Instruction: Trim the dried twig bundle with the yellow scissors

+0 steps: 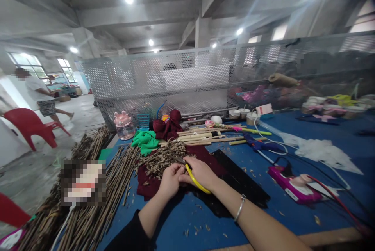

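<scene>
My right hand (202, 172) is wrapped around scissors with yellow handles (200, 185), whose dark blades point left toward the dried plant pieces. Close beside it, my left hand (170, 181) has its fingers pinched together; what lies between them is too small to make out. Both hands are just in front of a heap of dry brown plant bits (165, 159). Under the heap lies a dark red cloth (143, 187), and a black cloth (244, 182) extends to the right.
Long dry stalks (117, 182) lie along the table's left side. Behind stand a pink-topped jar (124, 126), a green cloth (145, 141), dark red yarn (175, 118) and pale sticks (196, 137). Right are a glue gun (258, 143), cords and a purple power strip (295, 184). A person (43, 91) walks far left.
</scene>
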{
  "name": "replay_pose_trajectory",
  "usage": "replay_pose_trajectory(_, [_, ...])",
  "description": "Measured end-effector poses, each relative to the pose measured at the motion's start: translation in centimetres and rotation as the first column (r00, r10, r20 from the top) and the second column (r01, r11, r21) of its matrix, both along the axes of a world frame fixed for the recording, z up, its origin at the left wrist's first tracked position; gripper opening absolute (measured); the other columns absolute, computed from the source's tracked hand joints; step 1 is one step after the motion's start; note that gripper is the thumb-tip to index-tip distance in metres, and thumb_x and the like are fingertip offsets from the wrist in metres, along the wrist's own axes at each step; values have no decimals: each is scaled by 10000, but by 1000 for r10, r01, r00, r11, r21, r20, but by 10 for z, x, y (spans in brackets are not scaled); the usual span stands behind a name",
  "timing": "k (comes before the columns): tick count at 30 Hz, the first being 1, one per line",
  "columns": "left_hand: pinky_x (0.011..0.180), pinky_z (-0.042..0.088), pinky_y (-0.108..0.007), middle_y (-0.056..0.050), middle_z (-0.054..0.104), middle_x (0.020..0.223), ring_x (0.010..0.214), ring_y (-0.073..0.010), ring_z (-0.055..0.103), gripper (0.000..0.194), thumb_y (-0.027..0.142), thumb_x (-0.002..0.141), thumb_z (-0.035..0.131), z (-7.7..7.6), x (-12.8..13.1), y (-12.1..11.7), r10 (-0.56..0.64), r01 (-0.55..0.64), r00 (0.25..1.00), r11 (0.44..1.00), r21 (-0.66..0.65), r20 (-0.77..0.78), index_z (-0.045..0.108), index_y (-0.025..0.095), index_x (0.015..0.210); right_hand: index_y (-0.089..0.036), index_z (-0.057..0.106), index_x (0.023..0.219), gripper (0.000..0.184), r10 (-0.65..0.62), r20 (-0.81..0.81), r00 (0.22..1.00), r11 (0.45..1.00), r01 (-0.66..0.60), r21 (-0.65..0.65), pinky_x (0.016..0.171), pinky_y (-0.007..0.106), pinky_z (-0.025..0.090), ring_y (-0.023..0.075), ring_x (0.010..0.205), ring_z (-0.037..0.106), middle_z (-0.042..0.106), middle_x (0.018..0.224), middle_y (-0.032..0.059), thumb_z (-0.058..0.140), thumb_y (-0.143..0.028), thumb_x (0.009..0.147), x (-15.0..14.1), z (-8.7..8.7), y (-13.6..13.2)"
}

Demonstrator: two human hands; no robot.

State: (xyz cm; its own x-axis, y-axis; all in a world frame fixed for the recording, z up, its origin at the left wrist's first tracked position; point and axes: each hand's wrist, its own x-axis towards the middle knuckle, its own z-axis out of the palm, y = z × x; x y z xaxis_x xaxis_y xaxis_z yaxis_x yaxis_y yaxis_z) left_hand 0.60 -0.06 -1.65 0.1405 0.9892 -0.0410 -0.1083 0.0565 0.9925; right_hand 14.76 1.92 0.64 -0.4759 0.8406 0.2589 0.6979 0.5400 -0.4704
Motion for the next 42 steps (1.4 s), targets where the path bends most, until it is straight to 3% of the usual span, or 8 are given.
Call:
replay_pose_trajectory(6, [402, 378, -195, 33, 502, 565, 432, -65, 418, 337, 474, 674, 584, -4, -1, 1, 3, -3, 1000, 999, 40, -22, 520, 148, 733, -215, 532, 899, 429, -23, 8, 1000, 999, 23, -49, 572, 225, 344, 173, 691, 590, 633, 774, 37, 577, -586, 688, 0, 4, -1])
replay_pose_trajectory(11, [424, 386, -196, 30, 505, 576, 446, -69, 426, 316, 450, 700, 566, -8, -3, 4, 1, 0, 1000, 999, 34, -8, 522, 148, 783, -220, 552, 916, 414, -66, 48, 997, 994, 70, -88, 559, 230, 330, 186, 668, 607, 638, 717, 32, 560, -579, 709, -1, 5, -2])
replay_pose_trajectory(19, [612, 439, -233, -50, 620, 704, 641, -132, 542, 265, 387, 724, 569, -11, -6, 8, 70, -60, 995, 988, 142, -72, 609, 129, 769, -189, 496, 1073, 593, -30, 17, 999, 999, 30, 31, 746, 296, 392, 221, 893, 556, 588, 978, 82, 650, -549, 628, 0, -2, 0])
replay_pose_trajectory(23, [589, 438, -234, -54, 629, 689, 618, -138, 551, 275, 404, 714, 575, -9, -6, 6, 61, -53, 994, 994, 91, -91, 609, 134, 758, -170, 495, 1094, 624, -4, 5, 1000, 999, 3, 41, 796, 320, 390, 229, 926, 539, 577, 1002, 101, 658, -543, 621, 1, -4, 3])
replay_pose_trajectory(32, [441, 393, -201, 1, 565, 608, 462, -80, 464, 399, 520, 666, 576, -2, 0, 0, 12, -12, 1000, 999, -52, 4, 551, 134, 762, -222, 541, 980, 491, -32, 8, 999, 999, 32, -31, 612, 234, 365, 184, 750, 595, 636, 859, 51, 594, -595, 665, 2, 2, 1])
replay_pose_trajectory(42, [401, 386, -207, 20, 524, 555, 420, -72, 424, 402, 533, 663, 566, -6, 0, 2, 7, -7, 1000, 1000, -24, -27, 561, 139, 742, -244, 573, 862, 425, -58, 90, 994, 995, 65, -77, 537, 219, 328, 186, 674, 605, 650, 745, 26, 600, -610, 647, 4, 8, 0])
